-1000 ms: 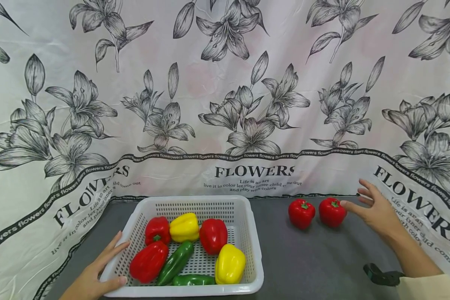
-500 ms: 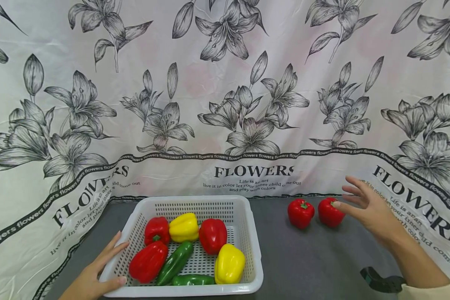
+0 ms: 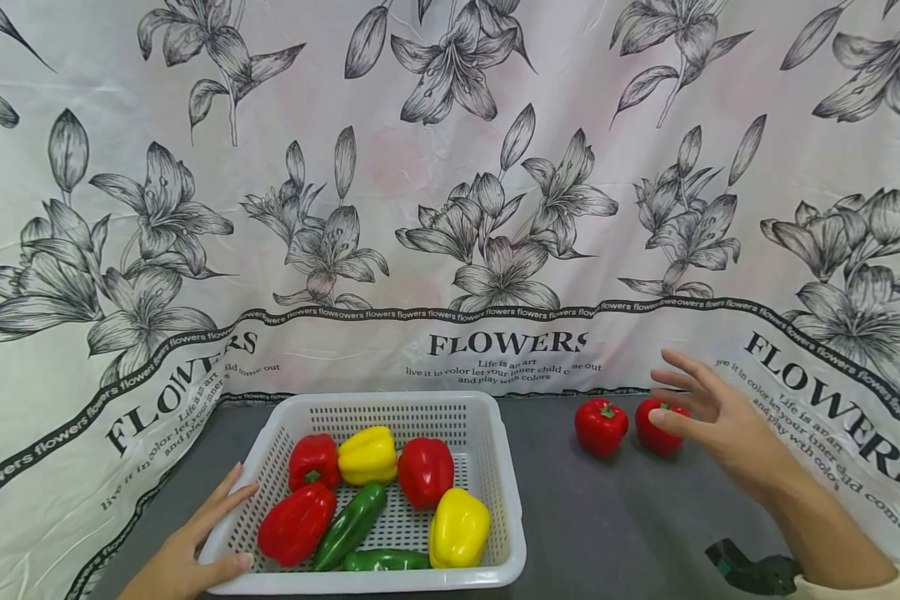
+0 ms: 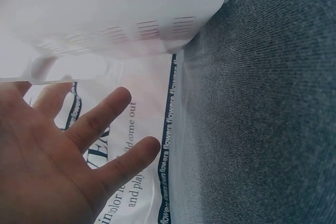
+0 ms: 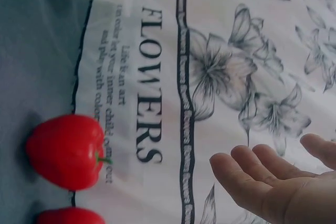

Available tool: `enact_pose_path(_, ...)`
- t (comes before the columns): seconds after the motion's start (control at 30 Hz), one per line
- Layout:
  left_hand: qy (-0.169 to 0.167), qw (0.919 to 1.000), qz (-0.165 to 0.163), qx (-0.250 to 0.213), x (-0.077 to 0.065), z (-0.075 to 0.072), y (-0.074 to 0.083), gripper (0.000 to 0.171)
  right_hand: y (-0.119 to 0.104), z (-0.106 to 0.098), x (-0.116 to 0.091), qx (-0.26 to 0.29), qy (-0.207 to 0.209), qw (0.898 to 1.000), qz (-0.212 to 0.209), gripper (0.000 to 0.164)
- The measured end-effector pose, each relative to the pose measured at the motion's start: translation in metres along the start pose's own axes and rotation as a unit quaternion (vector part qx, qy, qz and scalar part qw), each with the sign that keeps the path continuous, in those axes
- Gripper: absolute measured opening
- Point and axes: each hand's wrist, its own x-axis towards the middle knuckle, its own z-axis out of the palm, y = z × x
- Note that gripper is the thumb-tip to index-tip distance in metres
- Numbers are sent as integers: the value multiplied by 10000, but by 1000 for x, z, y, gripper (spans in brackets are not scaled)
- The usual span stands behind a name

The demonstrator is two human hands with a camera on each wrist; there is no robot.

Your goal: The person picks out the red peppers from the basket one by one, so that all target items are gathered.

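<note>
My left hand (image 3: 187,546) rests at the left rim of a white perforated basket (image 3: 512,500), thumb and fingertips touching the edge. In the left wrist view the lower fingers (image 4: 113,114) spread straight beside the basket wall. Inside the basket lie several red bell peppers (image 3: 426,473), a yellow bell pepper (image 3: 461,529), another yellow one (image 3: 367,456), and two long green peppers (image 3: 351,527). My right hand (image 3: 723,429) hovers with extended fingers, its thumb overlapping a red bell pepper (image 3: 662,433) on the table. Left of that stands a second red bell pepper (image 3: 602,428).
A dark grey table (image 3: 592,525) carries everything. Behind it hangs a white cloth (image 3: 495,208) with black flower prints and lettering, its lower edge meeting the table's back. A black strap-like device (image 3: 752,568) sits at my right wrist.
My right hand has moved left and now covers part of the right-hand red bell pepper. The left hand, the basket and the peppers stay as they were.
</note>
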Motion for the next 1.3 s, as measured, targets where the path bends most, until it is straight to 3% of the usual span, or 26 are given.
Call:
enact_pose_path(0.43,-78,9999,-135,-54,2,-1,3,69,-21,28,8,611,-422,9971,-185,69)
enact_pose_path(0.67,-35,10000,-29,60,2,0,2,69,-27,43,13,919,-786,9919,-398,71)
enact_pose_path(1.3,-28,10000,66,-13,1,0,1,68,-22,88,37,1121,-1156,9866,-267,74)
